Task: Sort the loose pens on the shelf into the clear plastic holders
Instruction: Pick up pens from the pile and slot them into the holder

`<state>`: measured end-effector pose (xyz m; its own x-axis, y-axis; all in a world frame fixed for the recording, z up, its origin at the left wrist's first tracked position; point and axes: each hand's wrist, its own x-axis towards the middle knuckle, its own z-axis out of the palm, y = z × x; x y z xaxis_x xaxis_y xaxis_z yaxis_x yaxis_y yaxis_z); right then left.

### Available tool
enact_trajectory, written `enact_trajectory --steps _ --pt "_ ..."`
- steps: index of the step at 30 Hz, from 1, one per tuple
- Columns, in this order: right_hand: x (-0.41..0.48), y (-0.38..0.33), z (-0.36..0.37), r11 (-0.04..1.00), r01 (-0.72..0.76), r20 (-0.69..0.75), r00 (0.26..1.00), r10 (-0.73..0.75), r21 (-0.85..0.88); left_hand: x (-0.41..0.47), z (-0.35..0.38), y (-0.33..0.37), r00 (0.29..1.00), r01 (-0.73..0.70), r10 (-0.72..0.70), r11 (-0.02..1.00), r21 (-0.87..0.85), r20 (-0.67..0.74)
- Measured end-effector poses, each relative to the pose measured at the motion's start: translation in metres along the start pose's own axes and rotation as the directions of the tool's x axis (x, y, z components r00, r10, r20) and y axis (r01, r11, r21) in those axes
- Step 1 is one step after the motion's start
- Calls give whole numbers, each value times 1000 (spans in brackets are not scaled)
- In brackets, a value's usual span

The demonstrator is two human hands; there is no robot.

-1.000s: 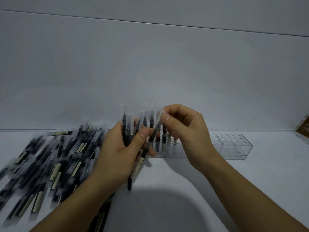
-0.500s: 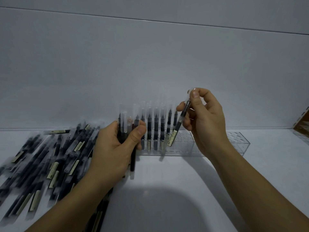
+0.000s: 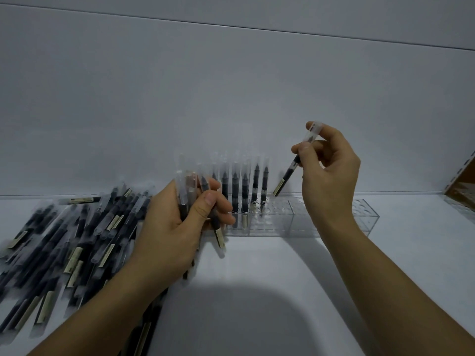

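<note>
**Right grip [image 3: 331,173] pinching one pen [image 3: 290,170]; left grip [image 3: 167,227] wrapped round a pen bundle [image 3: 186,194]**

- White shelf [image 3: 257,291] carries everything.
- Loose pens [image 3: 77,240] are heaped at its left and run under the left wrist.
- Clear holder [image 3: 295,219] sits along the back wall, between the two hands.
- Standing pens [image 3: 244,191] sit upright in its left end, caps up.
- Bundle is held upright just left of the holder, thumb across the front.
- Single pen is tilted, clear cap up between thumb and fingertips. Its label end is low, just over the holder, right of the standing row.
</note>
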<state>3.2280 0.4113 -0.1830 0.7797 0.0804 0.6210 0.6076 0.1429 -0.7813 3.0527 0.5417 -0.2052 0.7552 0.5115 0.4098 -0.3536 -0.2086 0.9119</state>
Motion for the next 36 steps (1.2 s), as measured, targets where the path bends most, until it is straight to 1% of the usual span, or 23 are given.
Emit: enact_trajectory --steps 3,6,10,13,19,21,28,33,36 --pt "0 3 1 997 51 17 999 -50 -55 0 -1 0 1000 -10 10 1000 8 2" --pt "-2 4 1 993 76 62 996 -71 -93 -1 -1 2 1000 1 -1 1000 4 10" --pt "-2 5 1 989 83 96 993 -72 -120 -1 1 5 1000 6 -7 1000 22 26" --pt "-2 6 0 989 79 110 992 -65 -128 0 0 4 1000 1 -1 1000 9 7" --pt "0 11 -1 973 104 166 984 -70 -206 1 -1 1 999 -9 9 1000 18 31" --pt "0 13 0 966 107 194 979 -61 -237 1 -2 0 999 -12 10 999 44 44" --pt "-2 18 0 962 101 238 970 -38 -255 -1 -1 -8 996 46 -48 998 39 74" --pt "-4 20 1 937 122 285 958 -25 -326 -2 -1 -17 982 132 -145 984 119 117" --pt "-4 19 0 923 115 302 953 1 -367 -4 -1 -18 984 127 -138 986 105 108"
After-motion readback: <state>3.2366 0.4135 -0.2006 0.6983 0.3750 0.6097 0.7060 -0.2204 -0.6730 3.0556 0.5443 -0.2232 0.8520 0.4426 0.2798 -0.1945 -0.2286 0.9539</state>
